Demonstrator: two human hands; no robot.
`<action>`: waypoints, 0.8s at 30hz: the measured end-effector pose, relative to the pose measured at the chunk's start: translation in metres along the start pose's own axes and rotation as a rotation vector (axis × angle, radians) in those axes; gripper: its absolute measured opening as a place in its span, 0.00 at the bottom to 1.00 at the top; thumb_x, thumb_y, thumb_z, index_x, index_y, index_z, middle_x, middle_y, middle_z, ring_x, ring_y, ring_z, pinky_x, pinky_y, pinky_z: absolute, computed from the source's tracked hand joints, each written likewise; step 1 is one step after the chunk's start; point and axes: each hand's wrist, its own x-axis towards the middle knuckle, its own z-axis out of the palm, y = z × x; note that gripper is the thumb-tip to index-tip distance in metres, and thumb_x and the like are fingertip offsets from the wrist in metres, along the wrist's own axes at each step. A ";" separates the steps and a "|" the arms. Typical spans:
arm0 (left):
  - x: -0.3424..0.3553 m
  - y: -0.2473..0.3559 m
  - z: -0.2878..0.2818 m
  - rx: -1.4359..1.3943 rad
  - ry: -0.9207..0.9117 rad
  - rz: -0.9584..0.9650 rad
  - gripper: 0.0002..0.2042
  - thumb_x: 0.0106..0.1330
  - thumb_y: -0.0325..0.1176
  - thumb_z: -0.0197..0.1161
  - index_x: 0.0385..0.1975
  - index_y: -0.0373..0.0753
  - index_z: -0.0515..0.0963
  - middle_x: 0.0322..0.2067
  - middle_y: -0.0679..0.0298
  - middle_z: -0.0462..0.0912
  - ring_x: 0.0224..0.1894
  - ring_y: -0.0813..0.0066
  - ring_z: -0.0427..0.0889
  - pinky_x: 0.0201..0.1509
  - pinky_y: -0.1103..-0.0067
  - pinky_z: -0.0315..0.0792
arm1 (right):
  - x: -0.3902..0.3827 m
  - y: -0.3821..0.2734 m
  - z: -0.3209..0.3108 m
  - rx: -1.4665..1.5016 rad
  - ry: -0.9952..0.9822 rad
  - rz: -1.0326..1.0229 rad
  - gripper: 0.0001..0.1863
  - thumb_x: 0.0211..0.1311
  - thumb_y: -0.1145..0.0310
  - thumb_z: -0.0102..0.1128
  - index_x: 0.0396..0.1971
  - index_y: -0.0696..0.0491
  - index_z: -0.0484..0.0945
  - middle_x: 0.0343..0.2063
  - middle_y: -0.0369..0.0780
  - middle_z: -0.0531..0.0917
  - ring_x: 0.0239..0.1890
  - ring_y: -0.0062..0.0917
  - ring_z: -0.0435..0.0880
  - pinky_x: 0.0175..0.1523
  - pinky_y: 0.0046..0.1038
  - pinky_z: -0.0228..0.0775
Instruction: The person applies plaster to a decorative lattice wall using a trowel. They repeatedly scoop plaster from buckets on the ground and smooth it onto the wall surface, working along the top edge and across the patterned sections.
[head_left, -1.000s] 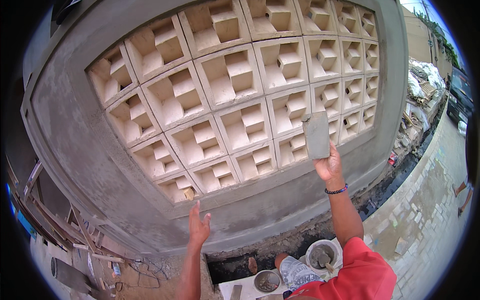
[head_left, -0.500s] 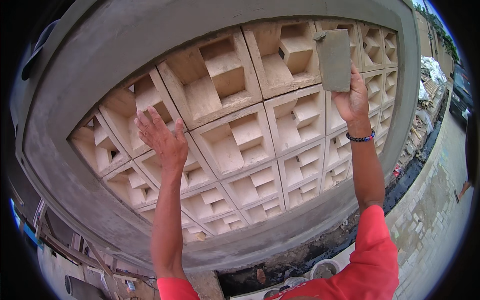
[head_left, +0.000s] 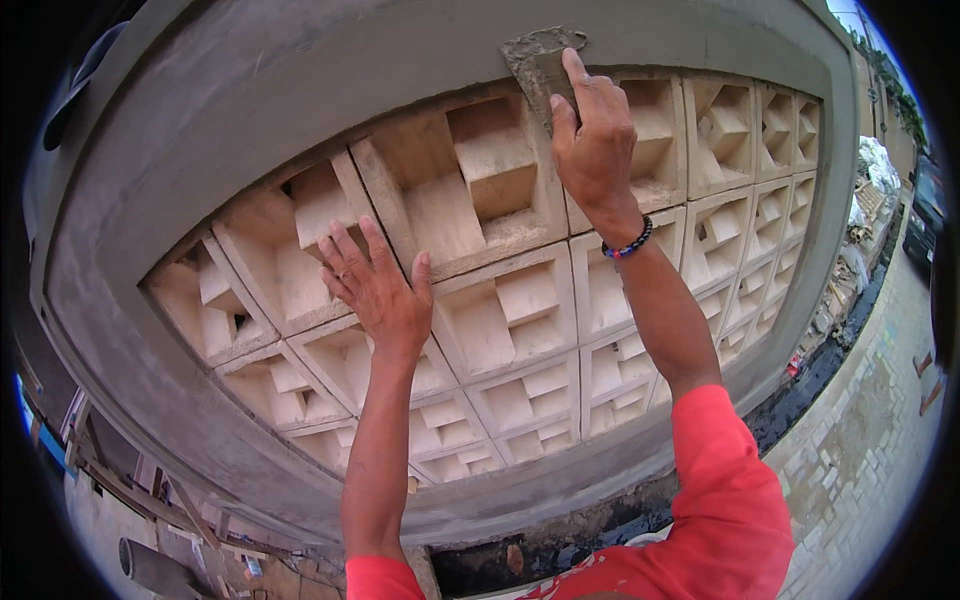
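My right hand (head_left: 597, 140) is closed around a flat rectangular plastering trowel (head_left: 541, 66), its forefinger stretched along the plate. Wet grey mortar covers part of the trowel, which lies at the lower edge of the smooth grey cement band (head_left: 330, 85) above the blocks. Below it spreads a panel of cream-coloured openwork ventilation blocks (head_left: 425, 215). My left hand (head_left: 388, 295) is open, fingers up, over the left part of this panel and holding nothing. Whether its palm touches the blocks I cannot tell.
A dark wet gutter (head_left: 480, 568) runs along the foot of the wall. Rubble and white sacks (head_left: 877, 165) are piled at the far right, beside a paved walkway (head_left: 850, 470) and a dark car (head_left: 922, 210). Timber pieces (head_left: 140, 490) lie at the lower left.
My right hand has swung left and up with the trowel, from the panel's right side to the upper cement band. My left hand has shifted right across the blocks.
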 end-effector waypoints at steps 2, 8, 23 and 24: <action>-0.001 0.000 0.002 0.000 -0.013 -0.008 0.38 0.67 0.49 0.54 0.72 0.39 0.47 0.72 0.47 0.40 0.74 0.46 0.35 0.72 0.52 0.33 | -0.009 -0.019 0.005 0.055 -0.041 -0.043 0.24 0.58 0.76 0.59 0.57 0.56 0.74 0.34 0.44 0.80 0.37 0.39 0.78 0.46 0.34 0.71; 0.001 0.000 -0.003 -0.037 -0.006 -0.017 0.39 0.63 0.44 0.58 0.71 0.39 0.48 0.71 0.48 0.41 0.74 0.46 0.35 0.72 0.51 0.33 | 0.009 0.016 -0.032 0.296 0.172 0.241 0.22 0.58 0.76 0.58 0.55 0.61 0.74 0.42 0.49 0.82 0.43 0.34 0.82 0.52 0.31 0.72; 0.003 0.006 -0.001 -0.035 -0.004 -0.027 0.41 0.60 0.41 0.61 0.71 0.39 0.48 0.71 0.47 0.42 0.74 0.45 0.37 0.72 0.51 0.35 | 0.008 -0.084 0.017 0.672 -0.217 0.224 0.21 0.61 0.76 0.57 0.55 0.59 0.75 0.47 0.45 0.82 0.46 0.28 0.81 0.54 0.25 0.70; 0.002 0.007 -0.003 -0.029 0.000 -0.025 0.41 0.60 0.41 0.61 0.71 0.39 0.48 0.71 0.47 0.43 0.74 0.45 0.37 0.72 0.51 0.35 | 0.012 -0.068 0.018 0.709 -0.052 0.234 0.21 0.57 0.75 0.58 0.52 0.62 0.76 0.43 0.50 0.83 0.45 0.41 0.82 0.52 0.31 0.72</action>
